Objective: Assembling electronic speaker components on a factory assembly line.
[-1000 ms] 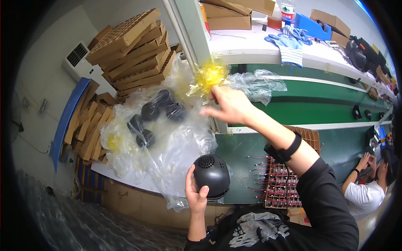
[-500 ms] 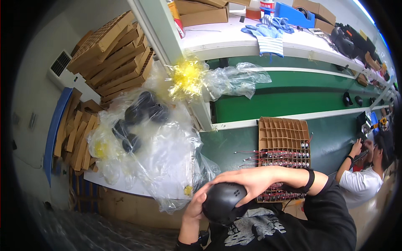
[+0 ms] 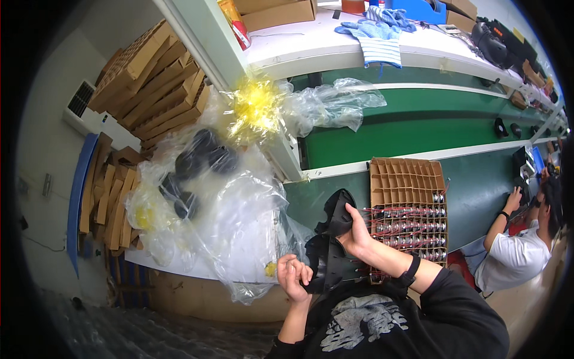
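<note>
Two curved black plastic shell pieces are in front of my body, close together. My right hand (image 3: 359, 234) grips the upper shell (image 3: 336, 210), thumb along its edge. Below it the second black shell (image 3: 326, 263) turns its hollow inside up. My left hand (image 3: 294, 279) has its fingers curled at this lower shell's left edge, holding it there. Whether the two shells are joined cannot be made out. Just right of my right hand lies a cardboard divider tray (image 3: 397, 179), with several rows of small metal parts and red wires in its cells.
Clear plastic bags (image 3: 239, 221) with black parts inside cover the white table to the left. Cardboard dividers (image 3: 149, 78) are stacked behind. A green conveyor belt (image 3: 371, 143) runs beyond a metal post (image 3: 212, 54). Striped gloves (image 3: 379, 45) hang off the shelf. A co-worker (image 3: 514, 257) sits at right.
The rounded black shell, earlier cupped in both hands with its outside up, now shows as two pieces held apart, hollow inside visible. My right hand moved up, my left slightly down.
</note>
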`<action>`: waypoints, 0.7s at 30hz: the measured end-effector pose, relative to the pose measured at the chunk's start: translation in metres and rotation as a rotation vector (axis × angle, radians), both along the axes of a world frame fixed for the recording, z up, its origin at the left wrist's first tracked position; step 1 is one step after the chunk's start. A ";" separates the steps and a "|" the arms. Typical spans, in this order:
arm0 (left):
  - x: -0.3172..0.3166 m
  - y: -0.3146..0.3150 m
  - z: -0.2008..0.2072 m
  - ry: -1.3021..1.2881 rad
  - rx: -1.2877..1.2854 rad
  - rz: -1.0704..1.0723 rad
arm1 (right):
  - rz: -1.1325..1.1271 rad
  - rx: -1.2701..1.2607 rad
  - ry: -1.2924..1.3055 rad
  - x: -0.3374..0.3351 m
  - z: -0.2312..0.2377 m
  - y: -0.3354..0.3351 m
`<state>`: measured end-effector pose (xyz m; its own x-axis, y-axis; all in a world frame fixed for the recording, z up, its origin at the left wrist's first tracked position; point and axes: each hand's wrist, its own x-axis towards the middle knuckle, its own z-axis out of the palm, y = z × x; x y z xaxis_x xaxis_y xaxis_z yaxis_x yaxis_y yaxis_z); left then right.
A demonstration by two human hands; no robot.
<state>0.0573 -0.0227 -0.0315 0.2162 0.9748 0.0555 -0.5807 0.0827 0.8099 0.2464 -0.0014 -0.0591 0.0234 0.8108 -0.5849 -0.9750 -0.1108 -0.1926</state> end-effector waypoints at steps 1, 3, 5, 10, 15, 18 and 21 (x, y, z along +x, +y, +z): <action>-0.004 0.000 0.003 0.018 -0.015 0.003 | -0.003 0.004 0.026 -0.006 0.002 0.001; -0.012 0.002 -0.004 0.107 -0.032 0.049 | -0.037 -0.015 0.012 -0.021 0.021 -0.001; -0.013 0.005 0.000 0.454 -0.075 0.071 | -0.083 -0.025 -0.010 -0.023 0.025 -0.001; -0.024 0.009 -0.048 0.618 0.081 -0.226 | -0.252 0.076 -0.365 -0.035 0.025 -0.006; 0.008 0.001 -0.032 0.821 0.252 -0.281 | -0.285 0.158 -0.612 -0.044 0.043 -0.013; 0.018 0.001 -0.023 0.853 0.174 -0.224 | -0.309 0.196 -0.713 -0.035 0.044 -0.007; 0.009 -0.006 -0.019 1.170 0.260 -0.504 | -0.450 0.250 -0.338 -0.010 0.065 0.027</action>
